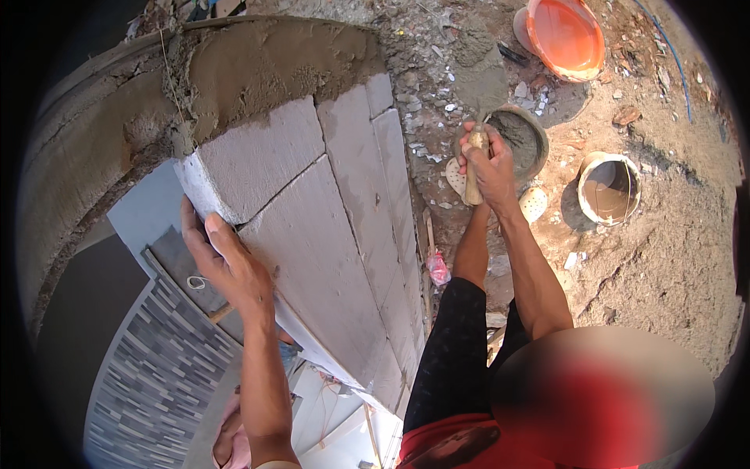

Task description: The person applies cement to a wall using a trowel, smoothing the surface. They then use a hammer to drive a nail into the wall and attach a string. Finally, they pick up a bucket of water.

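Observation:
My right hand [491, 164] is closed round the wooden handle of a trowel [473, 190]. It is over the near left side of a bucket of grey mortar [539, 148], and the trowel's blade can hardly be made out. My left hand [234, 270] has its fingers stretched and thumb apart. It lies against the edge of a wall of pale grey blocks [312, 211], beside the whitish end face of the top corner block [254, 160]. Wet mortar [281, 66] covers the curved surface beyond that block.
An orange tub [564, 39] stands far right, and a pale bucket [609, 189] holds murky liquid. Rubble and white chips litter the ground. Left of the wall is a drop, with patterned grey tiling [164, 367] and a person in pink [234, 438] below.

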